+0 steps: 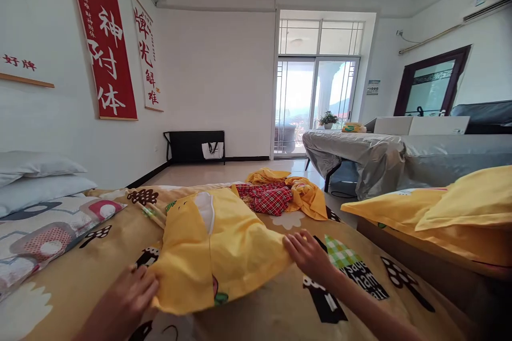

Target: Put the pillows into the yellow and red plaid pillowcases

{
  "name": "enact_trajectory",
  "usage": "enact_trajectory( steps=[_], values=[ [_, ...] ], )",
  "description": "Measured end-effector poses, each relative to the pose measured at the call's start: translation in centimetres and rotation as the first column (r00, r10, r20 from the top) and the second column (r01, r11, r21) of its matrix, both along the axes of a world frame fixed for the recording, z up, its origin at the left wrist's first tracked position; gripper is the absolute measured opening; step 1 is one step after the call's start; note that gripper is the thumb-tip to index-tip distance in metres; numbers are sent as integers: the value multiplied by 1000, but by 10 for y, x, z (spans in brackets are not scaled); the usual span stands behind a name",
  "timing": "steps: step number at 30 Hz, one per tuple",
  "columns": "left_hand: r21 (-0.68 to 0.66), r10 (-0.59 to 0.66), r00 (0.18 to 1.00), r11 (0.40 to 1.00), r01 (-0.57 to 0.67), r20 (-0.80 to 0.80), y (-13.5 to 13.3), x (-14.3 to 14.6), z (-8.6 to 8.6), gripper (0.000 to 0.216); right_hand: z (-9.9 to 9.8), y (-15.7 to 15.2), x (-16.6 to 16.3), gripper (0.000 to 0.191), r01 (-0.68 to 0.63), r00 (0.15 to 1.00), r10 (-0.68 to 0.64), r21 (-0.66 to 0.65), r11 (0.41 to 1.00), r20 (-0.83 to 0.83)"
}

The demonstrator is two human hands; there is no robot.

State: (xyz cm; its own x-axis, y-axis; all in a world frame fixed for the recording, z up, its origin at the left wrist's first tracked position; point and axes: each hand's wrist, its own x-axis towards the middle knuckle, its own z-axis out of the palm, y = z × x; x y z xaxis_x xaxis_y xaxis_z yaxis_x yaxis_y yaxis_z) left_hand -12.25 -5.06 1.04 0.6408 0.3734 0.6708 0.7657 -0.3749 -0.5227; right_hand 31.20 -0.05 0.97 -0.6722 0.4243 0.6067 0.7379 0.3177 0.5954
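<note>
A yellow pillowcase (244, 240) lies in front of me on the patterned bedding, its near edge lifted a little. My left hand (134, 290) is closed on its near left corner. At the right corner, the fingers of my right hand (306, 253) pinch the cloth. A slit with a pale zip edge runs down from the far side, and white filling (205, 208) shows through it. A small red and green print shows at the near edge. Beyond it lies a crumpled heap of yellow cloth (310, 197) with a red plaid piece (266, 197).
Yellow pillows (472, 202) are stacked at the right, beside the bed. White pillows (44, 173) and a patterned pillow (52, 232) lie at the left. Brown printed bedding (264, 303) spreads under my hands. A silver-covered table (360, 149) stands beyond at the right.
</note>
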Motion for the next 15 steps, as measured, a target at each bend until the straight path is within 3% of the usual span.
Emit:
enact_trajectory(
  steps=[3, 5, 7, 8, 10, 15],
  values=[
    [29, 273, 942, 962, -273, -196, 30, -1, 152, 37, 124, 38, -17, 36, 95, 992, -91, 53, 994, -85],
    [121, 413, 911, 905, -408, -12, 37, 3, 239, 43, 198, 53, -28, 34, 189, 958, -154, 128, 974, -242],
    [123, 410, 884, 888, -443, 226, 35, 9, 293, 56, 246, 59, -38, 33, 229, 890, -118, 208, 951, -439],
    [92, 401, 863, 890, -446, 307, 32, 12, 308, 63, 260, 60, -41, 33, 233, 863, -101, 211, 949, -496],
    [35, 387, 837, 901, -433, 386, 28, 18, 318, 71, 271, 61, -47, 32, 224, 853, -114, 160, 961, -509],
    [13, 361, 895, 926, -377, 263, 35, 28, 309, 64, 276, 72, -56, 22, 217, 885, -195, 5, 976, -423]
  ],
)
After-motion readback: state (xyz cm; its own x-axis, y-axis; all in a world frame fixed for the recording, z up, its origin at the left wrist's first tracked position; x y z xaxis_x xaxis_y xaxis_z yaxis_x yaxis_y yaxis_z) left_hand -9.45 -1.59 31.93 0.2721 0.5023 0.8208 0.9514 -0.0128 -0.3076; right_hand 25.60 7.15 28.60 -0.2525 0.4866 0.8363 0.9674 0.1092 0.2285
